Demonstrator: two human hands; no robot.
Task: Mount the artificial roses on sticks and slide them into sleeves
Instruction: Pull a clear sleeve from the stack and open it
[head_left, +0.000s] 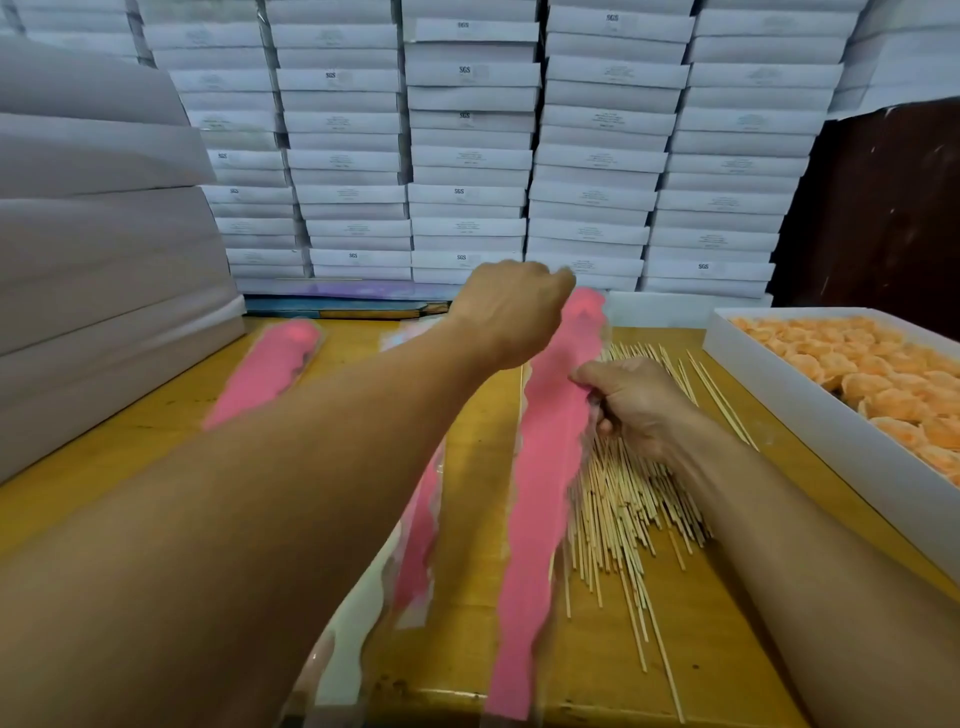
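Orange roses (878, 384) in white box (810, 415)

Both forearms are seen bare to the frame edge; no sleeve is seen. The left hand (511, 312) and right hand (636, 402) are ungloved.

The letters "SGS" were printed on the front edges of several white boxes (470, 70) stacked in columns along the far edge of the bench. Smaller lines of print stood on other box fronts in the same stacks but were too blurred to read. No other lettering was legible.
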